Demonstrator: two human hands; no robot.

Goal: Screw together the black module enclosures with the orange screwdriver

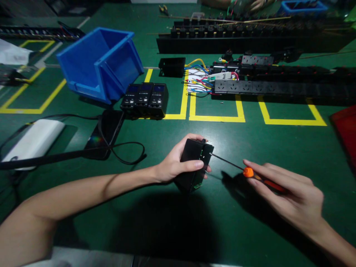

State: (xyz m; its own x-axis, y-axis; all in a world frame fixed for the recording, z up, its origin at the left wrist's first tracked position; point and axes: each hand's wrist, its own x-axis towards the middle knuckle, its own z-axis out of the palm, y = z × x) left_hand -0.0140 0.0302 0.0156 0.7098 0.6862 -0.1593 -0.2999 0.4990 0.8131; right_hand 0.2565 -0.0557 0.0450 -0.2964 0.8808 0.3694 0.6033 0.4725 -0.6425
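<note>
My left hand (178, 163) is wrapped round a black box-shaped module (190, 154), its thumb across the front and fingertips showing at the right edge. A bit of green circuit board shows at the module's lower end. In my right hand (292, 196) is a screwdriver (249, 172) with an orange and black handle. Its thin shaft points left, and the tip meets the module's upper right edge, where a small screw seems to sit. Three similar black modules (144, 100) with small displays stand side by side beyond my left hand.
A blue bin (101, 66) stands at the back left. Nearer are a phone (104, 135), a white power bank (35, 142) and a looped black cable (128, 142). Socket strips (250, 87) with loose wires lie back right. A red container (345, 133) is at the right edge; another person's hand (256, 4) shows behind.
</note>
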